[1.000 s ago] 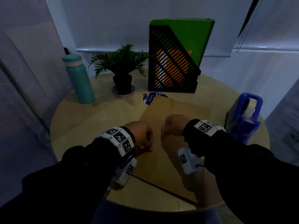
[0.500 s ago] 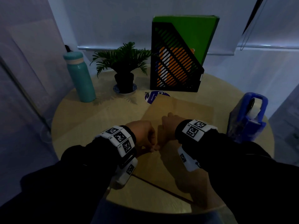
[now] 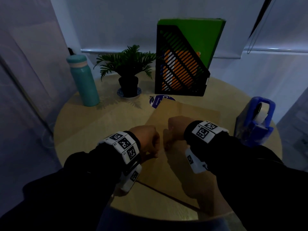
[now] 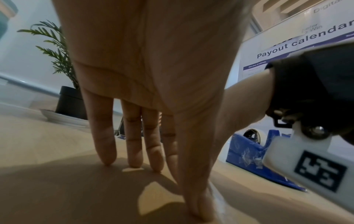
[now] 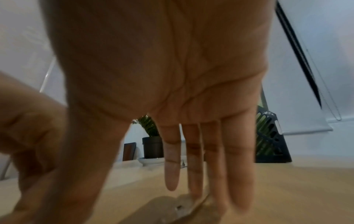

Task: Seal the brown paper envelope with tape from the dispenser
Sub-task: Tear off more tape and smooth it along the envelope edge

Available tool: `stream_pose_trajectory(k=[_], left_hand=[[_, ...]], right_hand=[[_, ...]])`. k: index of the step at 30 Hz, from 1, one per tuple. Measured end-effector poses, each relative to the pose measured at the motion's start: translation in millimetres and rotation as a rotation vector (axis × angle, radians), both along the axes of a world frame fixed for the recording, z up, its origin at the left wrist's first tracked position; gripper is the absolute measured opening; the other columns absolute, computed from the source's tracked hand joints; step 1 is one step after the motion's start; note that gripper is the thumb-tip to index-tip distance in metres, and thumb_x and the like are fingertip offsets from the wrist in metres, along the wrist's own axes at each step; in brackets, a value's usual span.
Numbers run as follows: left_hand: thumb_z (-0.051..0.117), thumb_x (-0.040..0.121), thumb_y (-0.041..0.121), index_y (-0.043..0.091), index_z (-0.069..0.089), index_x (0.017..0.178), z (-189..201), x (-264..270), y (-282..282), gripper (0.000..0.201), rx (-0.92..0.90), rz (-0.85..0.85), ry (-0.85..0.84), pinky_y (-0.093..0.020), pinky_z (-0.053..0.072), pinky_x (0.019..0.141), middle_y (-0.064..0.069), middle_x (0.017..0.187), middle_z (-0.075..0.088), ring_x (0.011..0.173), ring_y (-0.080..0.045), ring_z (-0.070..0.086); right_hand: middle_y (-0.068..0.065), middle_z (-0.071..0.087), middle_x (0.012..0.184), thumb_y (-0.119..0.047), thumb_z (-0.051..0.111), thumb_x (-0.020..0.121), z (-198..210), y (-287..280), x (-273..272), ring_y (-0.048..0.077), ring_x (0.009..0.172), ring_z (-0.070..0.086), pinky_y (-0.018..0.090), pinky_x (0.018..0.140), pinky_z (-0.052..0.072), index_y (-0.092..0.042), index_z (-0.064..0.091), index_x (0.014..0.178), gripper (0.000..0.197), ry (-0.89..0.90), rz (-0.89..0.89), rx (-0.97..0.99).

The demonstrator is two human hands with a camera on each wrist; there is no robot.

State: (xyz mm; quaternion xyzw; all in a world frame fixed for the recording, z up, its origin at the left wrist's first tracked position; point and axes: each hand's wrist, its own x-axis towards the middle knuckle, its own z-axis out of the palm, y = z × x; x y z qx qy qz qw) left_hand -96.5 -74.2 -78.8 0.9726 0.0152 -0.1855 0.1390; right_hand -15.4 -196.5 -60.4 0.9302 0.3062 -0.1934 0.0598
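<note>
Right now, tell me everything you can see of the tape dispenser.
The tape dispenser is blue, plastic by the look, with a pale tape roll seated in its top. It stands upright near the table's right edge, to the right of the brown envelope and apart from it. Neither hand touches it. The left wrist view shows clear tape scraps stuck on its side.

The head camera looks forward and down from above a round table (image 3: 80, 130), taking in both wrists and the far wall. The left wrist camera sits low under the left hand (image 4: 153, 75), close to the tabletop, facing along the fingers toward a blue tape dispenser (image 4: 247, 150). The right wrist camera looks likewise under the right hand (image 5: 162, 68). All three views share the potted plant (image 3: 127, 70); head and right wrist share the black file holder (image 5: 272, 139).
</note>
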Motion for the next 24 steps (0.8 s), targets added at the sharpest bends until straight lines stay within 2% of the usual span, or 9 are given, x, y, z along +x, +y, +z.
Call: stream_pose_trajectory(k=[2,3,6,9,11,14,16,21,24], left_hand=[[0.075,0.077,0.027,0.027,0.067,0.081,-0.6,0.1,0.8,0.009,0.004,0.006,0.0,-0.025,0.043,0.069,0.006,0.102,0.064,0.08,-0.008,0.055],[0.076,0.077,0.027,0.027,0.067,0.08,-0.5,-0.1,1.2,0.009,0.008,0.006,0.004,-0.025,0.043,0.069,0.006,0.101,0.064,0.08,-0.008,0.056],[0.077,0.076,0.029,0.028,0.068,0.082,-0.4,-0.8,2.4,0.011,0.023,-0.015,0.01,-0.027,0.046,0.072,0.006,0.102,0.063,0.084,-0.01,0.056],[0.077,0.076,0.029,0.029,0.066,0.081,0.3,-2.0,3.2,0.012,0.019,-0.027,0.003,-0.026,0.043,0.07,0.005,0.103,0.063,0.082,-0.01,0.055],[0.077,0.076,0.028,0.026,0.067,0.084,0.3,-1.7,3.3,0.012,0.019,-0.028,0.001,-0.026,0.042,0.07,0.004,0.105,0.063,0.084,-0.011,0.055],[0.075,0.078,0.027,0.021,0.071,0.092,0.7,-1.2,3.7,0.015,0.025,-0.041,-0.003,-0.027,0.044,0.074,0.002,0.108,0.064,0.091,-0.014,0.058],[0.075,0.078,0.027,0.021,0.072,0.091,0.8,-1.1,3.8,0.015,0.026,-0.042,-0.002,-0.027,0.045,0.074,0.002,0.108,0.064,0.09,-0.013,0.058],[0.077,0.077,0.029,0.022,0.071,0.09,1.1,-2.3,3.3,0.016,0.02,-0.029,0.002,-0.028,0.048,0.077,0.003,0.108,0.064,0.09,-0.012,0.058],[0.076,0.078,0.027,0.02,0.071,0.093,1.3,-3.1,2.4,0.017,0.024,-0.034,-0.003,-0.026,0.045,0.076,0.002,0.109,0.063,0.091,-0.012,0.056]], right_hand=[[0.005,0.053,0.083,-0.048,0.076,0.074,1.8,0.4,0.7,0.019,0.071,0.049,0.032,0.068,0.045,-0.009,0.054,0.085,0.046,0.021,-0.009,0.002],[0.004,0.053,0.083,-0.054,0.077,0.068,1.5,1.2,0.9,0.019,0.072,0.051,0.032,0.068,0.046,-0.008,0.053,0.084,0.054,0.025,-0.022,-0.011],[0.002,0.06,0.107,-0.069,0.074,0.059,-3.0,4.8,-3.2,0.019,0.094,0.06,0.029,0.075,0.052,-0.008,0.057,0.114,0.084,0.067,-0.042,-0.09],[0.0,0.062,0.107,-0.078,0.067,0.057,-7.1,11.4,-7.9,0.018,0.093,0.059,0.03,0.086,0.051,-0.014,0.06,0.122,0.091,0.1,-0.006,-0.174],[0.001,0.063,0.109,-0.076,0.065,0.064,-6.4,13.0,-10.8,0.019,0.097,0.059,0.03,0.09,0.048,-0.016,0.06,0.125,0.085,0.098,0.006,-0.198],[0.007,0.054,0.129,-0.072,0.063,0.07,-7.0,14.6,-13.4,0.024,0.116,0.054,0.033,0.092,0.044,-0.011,0.049,0.135,0.09,0.064,-0.012,-0.22],[0.009,0.048,0.136,-0.069,0.062,0.074,-6.3,13.3,-12.4,0.026,0.122,0.051,0.034,0.096,0.043,-0.01,0.042,0.139,0.09,0.061,-0.027,-0.236],[0.01,0.054,0.133,-0.049,0.075,0.074,1.8,4.3,-4.2,0.026,0.118,0.055,0.035,0.097,0.048,-0.007,0.047,0.134,0.078,0.06,-0.067,-0.115],[0.009,0.059,0.123,-0.044,0.076,0.075,2.6,4.0,-3.8,0.025,0.11,0.058,0.033,0.086,0.049,-0.007,0.053,0.128,0.069,0.092,-0.067,-0.104]])
